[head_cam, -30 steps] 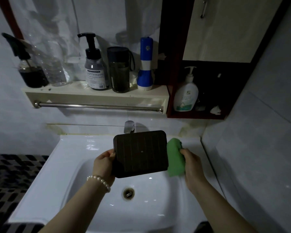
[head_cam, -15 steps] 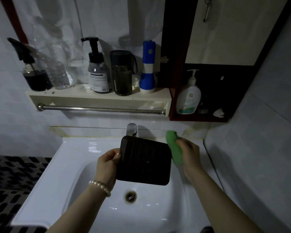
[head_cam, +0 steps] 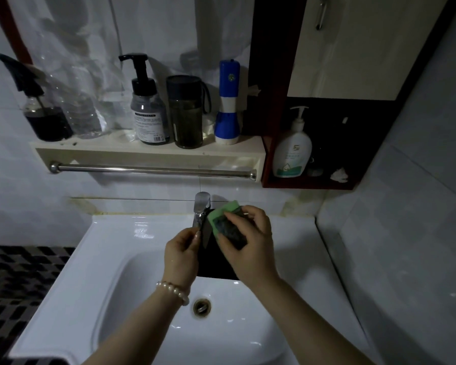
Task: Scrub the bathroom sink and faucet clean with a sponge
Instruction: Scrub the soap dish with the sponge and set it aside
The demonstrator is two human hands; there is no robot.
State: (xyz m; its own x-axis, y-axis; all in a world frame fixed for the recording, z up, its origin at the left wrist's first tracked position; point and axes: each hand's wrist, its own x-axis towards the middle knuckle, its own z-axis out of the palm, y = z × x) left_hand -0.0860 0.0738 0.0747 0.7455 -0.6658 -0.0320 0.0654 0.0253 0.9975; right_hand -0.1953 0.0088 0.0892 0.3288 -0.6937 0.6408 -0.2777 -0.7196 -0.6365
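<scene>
Nearest, I am seeing two bare forearms entering from the bottom edge, cut off by it, the left one wearing a pearl bracelet [head_cam: 174, 290]. They are reaching over the white sink [head_cam: 111, 259], whose drain [head_cam: 202, 306] is lying below the hands.

Left hand [head_cam: 181, 255]: fingers curling round the left edge of a dark tray [head_cam: 213, 262], holding it upright over the basin. Most of the tray is hiding behind both hands; I cannot make out its surface.

Right hand [head_cam: 249, 243]: fingers and thumb gripping the green sponge [head_cam: 225, 221], dark scouring face toward me, pressing it against the tray's upper part, just right of the faucet [head_cam: 201, 209]. The faucet's base is being covered by the tray and sponge.

Farther, on the cream shelf [head_cam: 148, 152], left to right: a dark spray bottle [head_cam: 41, 111], a clear bottle [head_cam: 83, 114], a pump bottle [head_cam: 148, 109] showing a label with print too small to read, a dark tumbler [head_cam: 186, 111], a blue-and-white torch [head_cam: 228, 104]. A rail [head_cam: 153, 169] is running beneath.

In the dark cabinet niche, a white soap dispenser [head_cam: 292, 148] is bearing a green logo I cannot read; things beside it are sitting lost in shadow.
</scene>
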